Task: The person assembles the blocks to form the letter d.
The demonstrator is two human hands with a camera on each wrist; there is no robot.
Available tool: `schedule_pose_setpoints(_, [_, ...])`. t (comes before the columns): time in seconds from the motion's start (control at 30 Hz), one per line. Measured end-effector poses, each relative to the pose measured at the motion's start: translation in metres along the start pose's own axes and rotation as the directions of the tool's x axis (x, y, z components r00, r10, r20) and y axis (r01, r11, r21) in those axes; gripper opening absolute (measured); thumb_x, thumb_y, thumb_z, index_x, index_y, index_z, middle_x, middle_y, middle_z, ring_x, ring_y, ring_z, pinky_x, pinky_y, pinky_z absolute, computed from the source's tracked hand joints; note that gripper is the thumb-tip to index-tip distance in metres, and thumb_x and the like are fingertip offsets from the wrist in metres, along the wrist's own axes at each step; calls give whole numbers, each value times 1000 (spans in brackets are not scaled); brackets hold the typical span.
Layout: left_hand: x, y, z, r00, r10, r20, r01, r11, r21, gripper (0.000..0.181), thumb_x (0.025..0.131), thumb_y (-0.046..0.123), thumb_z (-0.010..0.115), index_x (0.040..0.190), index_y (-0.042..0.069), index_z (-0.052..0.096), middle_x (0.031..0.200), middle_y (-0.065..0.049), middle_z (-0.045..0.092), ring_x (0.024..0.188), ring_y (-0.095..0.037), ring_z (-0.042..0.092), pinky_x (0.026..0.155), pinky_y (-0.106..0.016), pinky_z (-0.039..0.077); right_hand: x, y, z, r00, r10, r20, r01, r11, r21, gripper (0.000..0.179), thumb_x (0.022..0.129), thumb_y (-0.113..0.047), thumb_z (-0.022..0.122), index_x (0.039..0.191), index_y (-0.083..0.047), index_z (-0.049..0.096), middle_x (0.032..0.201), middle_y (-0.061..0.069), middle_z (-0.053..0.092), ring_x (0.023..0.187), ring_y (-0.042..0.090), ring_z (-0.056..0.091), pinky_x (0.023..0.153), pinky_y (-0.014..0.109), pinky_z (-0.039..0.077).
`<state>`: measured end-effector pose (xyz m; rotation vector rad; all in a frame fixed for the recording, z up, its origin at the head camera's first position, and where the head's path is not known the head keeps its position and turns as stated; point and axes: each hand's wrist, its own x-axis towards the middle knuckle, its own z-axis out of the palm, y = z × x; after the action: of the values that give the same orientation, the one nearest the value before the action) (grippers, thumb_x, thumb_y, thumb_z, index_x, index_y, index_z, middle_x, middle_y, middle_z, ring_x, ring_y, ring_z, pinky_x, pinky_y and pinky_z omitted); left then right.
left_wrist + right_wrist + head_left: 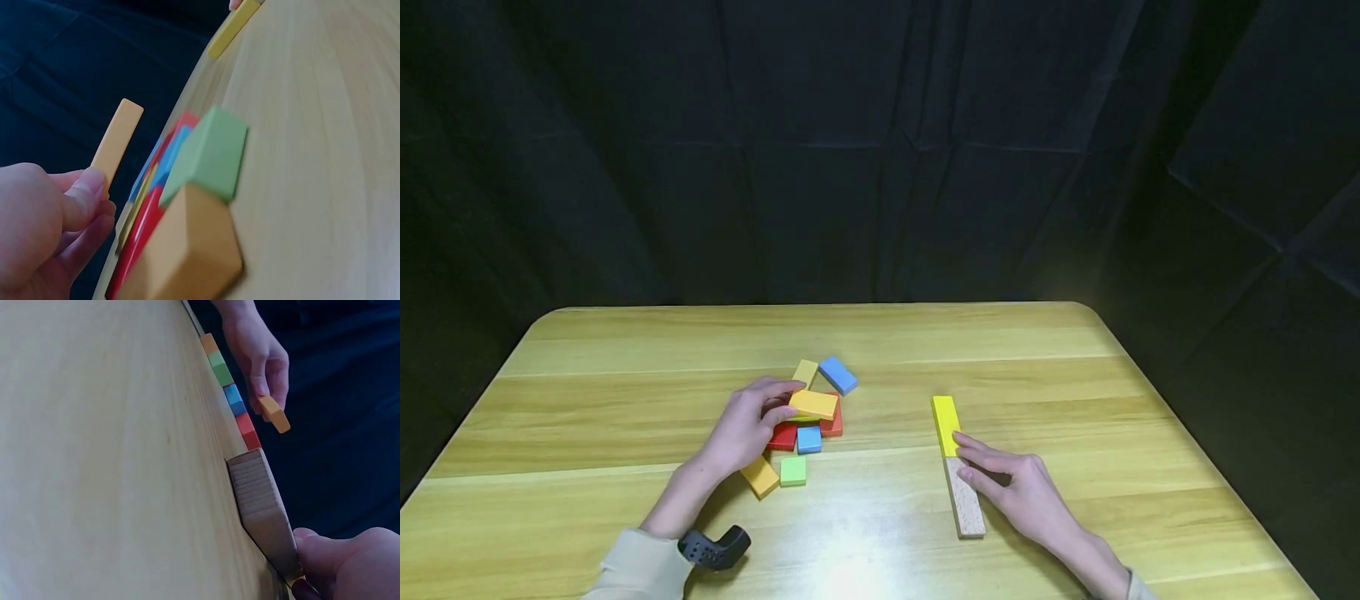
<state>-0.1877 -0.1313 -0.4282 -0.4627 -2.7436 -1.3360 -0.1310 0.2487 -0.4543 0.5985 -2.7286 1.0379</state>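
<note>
My left hand (747, 425) pinches an orange block (813, 405) between thumb and fingertips, held above a loose pile of coloured blocks. In the left wrist view this orange block (119, 140) points up and away from the thumb. On the right, a yellow block (945, 423) and a speckled pale block (965, 500) lie end to end in a line. My right hand (1018, 492) rests at their right side, fingertips touching near the seam. In the right wrist view its thumb (325, 553) is against the pale block (259, 494); the other fingers are mostly hidden.
Around the left hand lie red (782, 437), blue (808, 439), green (793, 471) and orange (761, 477) blocks. Another blue block (838, 375) and a dull yellow block (805, 372) sit at the back of the pile. A dark curtain (880, 167) hangs behind the wooden table (662, 358).
</note>
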Motion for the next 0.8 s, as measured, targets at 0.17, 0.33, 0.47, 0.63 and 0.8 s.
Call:
schedule_pose_setpoints(0.17, [9, 10, 12, 1000, 3, 20, -2, 1000, -21, 37, 94, 3, 66, 130, 5, 65, 122, -11, 65, 104, -22, 63, 97, -41, 55, -1, 1, 0, 1000, 2, -1, -2, 1000, -2, 29, 92, -26, 73, 117, -13, 75, 132, -8, 65, 120, 18, 62, 102, 31, 50])
schedule_pose_setpoints(0.33, [19, 19, 25, 999, 29, 23, -28, 999, -34, 34, 93, 0, 66, 126, 4, 67, 113, -8, 67, 94, -18, 61, 87, -35, 57, 0, 1, 0, 1000, -3, -4, 3, 1000, -3, 29, 91, -26, 73, 117, -13, 75, 132, -7, 65, 120, 18, 62, 102, 23, 47])
schedule_pose_setpoints(0.47, [26, 28, 35, 998, 43, 34, -41, 998, -43, 33, 92, -1, 67, 125, 3, 68, 114, -9, 68, 93, -18, 62, 83, -32, 57, 0, 1, 0, 1000, -7, -9, 7, 1000, -4, 29, 91, -26, 74, 117, -13, 75, 132, -7, 65, 119, 18, 62, 102, 19, 46])
schedule_pose_setpoints(0.63, [35, 34, 48, 997, 63, 49, -61, 998, -30, 33, 91, -2, 67, 124, 0, 67, 117, -14, 67, 99, -22, 66, 86, -36, 58, 0, 1, 1, 1000, 0, -3, 0, 1000, -7, 30, 91, -27, 73, 117, -13, 75, 132, -8, 65, 120, 18, 62, 102, 27, 48])
schedule_pose_setpoints(0.8, [44, 40, 60, 994, 82, 77, -83, 996, 21, 32, 92, -1, 66, 124, -1, 67, 117, -16, 67, 99, -24, 65, 85, -38, 57, 0, 0, 0, 1000, 16, 1, -16, 1000, -10, 30, 91, -27, 73, 118, -12, 75, 132, -8, 65, 120, 18, 61, 102, 34, 50])
